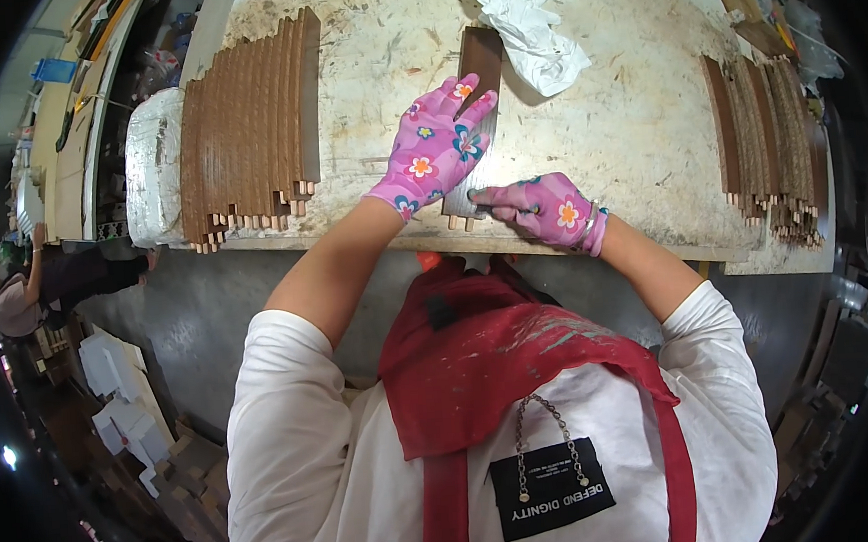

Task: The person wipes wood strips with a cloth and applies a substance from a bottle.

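Observation:
A narrow brown wooden panel lies lengthwise on the pale, scuffed workbench, its near end with pegs at the bench's front edge. My left hand, in a pink flowered glove, lies flat on the panel's middle, pressing it down. My right hand, in a matching glove, is closed around a small thin tool at the panel's near end; the tool is mostly hidden by the fingers.
A row of similar brown panels lies side by side at the bench's left, another row at the right. Crumpled white cloth lies beyond the panel. Another person stands at far left by stacked pieces.

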Available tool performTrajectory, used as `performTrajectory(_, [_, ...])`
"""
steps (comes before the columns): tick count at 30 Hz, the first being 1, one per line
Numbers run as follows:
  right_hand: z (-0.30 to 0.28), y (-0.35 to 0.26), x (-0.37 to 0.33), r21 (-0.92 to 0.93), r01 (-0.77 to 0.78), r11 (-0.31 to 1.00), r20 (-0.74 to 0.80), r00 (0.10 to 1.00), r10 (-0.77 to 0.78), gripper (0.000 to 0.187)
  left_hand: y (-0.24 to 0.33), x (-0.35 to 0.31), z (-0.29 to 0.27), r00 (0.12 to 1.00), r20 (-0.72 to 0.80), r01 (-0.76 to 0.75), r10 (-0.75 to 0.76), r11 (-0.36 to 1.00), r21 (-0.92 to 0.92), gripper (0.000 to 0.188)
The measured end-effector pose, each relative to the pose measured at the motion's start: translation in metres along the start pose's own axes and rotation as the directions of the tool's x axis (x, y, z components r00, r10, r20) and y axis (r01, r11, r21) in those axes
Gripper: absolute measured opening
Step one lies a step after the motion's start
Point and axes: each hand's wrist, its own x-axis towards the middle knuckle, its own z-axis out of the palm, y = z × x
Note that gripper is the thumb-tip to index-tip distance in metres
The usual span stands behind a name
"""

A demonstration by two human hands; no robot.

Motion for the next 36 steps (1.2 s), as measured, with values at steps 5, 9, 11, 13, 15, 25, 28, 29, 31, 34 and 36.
performTrajectory(5, [0.004, 0.005, -0.002, 0.158, -0.004, 0.987, -0.035, 0.999, 0.01, 0.033, -0.001, 0.001, 0.002, 1.0, 0.003, 0.001, -0.001, 1.0, -0.005, 0.052])
performTrajectory(9, [0.008, -0.001, -0.007, 0.095, -0.007, 0.995, -0.099, 0.995, 0.016, 0.034, -0.001, 0.0, 0.004, 1.0, -0.018, -0.001, 0.001, 1.0, -0.001, 0.052])
performTrajectory(11, [0.01, -0.003, -0.01, -0.032, 0.067, 0.997, -0.151, 0.986, -0.071, 0.036, 0.0, 0.0, 0.002, 1.0, -0.027, -0.005, 0.005, 1.0, -0.002, 0.052])
performTrajectory(13, [0.01, -0.01, -0.013, 0.004, -0.055, 0.998, -0.099, 0.994, 0.055, 0.039, 0.0, 0.001, 0.002, 0.999, -0.037, -0.005, 0.006, 1.0, 0.013, 0.052])
performTrajectory(15, [0.015, -0.014, -0.018, 0.036, -0.058, 0.998, -0.137, 0.989, 0.062, 0.042, -0.001, 0.001, 0.003, 0.999, -0.041, -0.009, 0.009, 1.0, 0.005, 0.052])
performTrajectory(25, [0.035, -0.029, -0.024, 0.122, -0.126, 0.985, -0.334, 0.929, 0.16, 0.045, 0.0, 0.001, -0.002, 1.0, -0.008, -0.005, 0.005, 1.0, -0.028, 0.054])
performTrajectory(28, [0.032, -0.028, -0.025, 0.162, -0.169, 0.972, -0.252, 0.945, 0.206, 0.04, 0.002, -0.002, 0.001, 1.0, -0.012, 0.001, -0.001, 1.0, -0.011, 0.053])
performTrajectory(29, [0.028, -0.028, -0.026, 0.197, -0.17, 0.966, -0.218, 0.953, 0.212, 0.038, 0.002, -0.002, 0.003, 1.0, -0.018, 0.01, -0.01, 1.0, 0.005, 0.053])
performTrajectory(31, [0.027, -0.028, -0.028, 0.235, -0.176, 0.956, -0.189, 0.957, 0.222, 0.035, 0.004, -0.002, 0.003, 0.999, -0.035, 0.012, -0.012, 1.0, 0.001, 0.05])
performTrajectory(34, [0.028, -0.025, -0.027, 0.361, -0.17, 0.917, -0.268, 0.923, 0.277, 0.037, 0.005, 0.008, -0.003, 1.0, 0.024, 0.005, -0.005, 1.0, 0.021, 0.046])
performTrajectory(36, [0.027, -0.032, -0.027, 0.428, -0.24, 0.871, -0.246, 0.897, 0.368, 0.039, 0.006, 0.023, -0.009, 0.996, 0.041, -0.081, 0.08, 0.996, 0.021, 0.045])
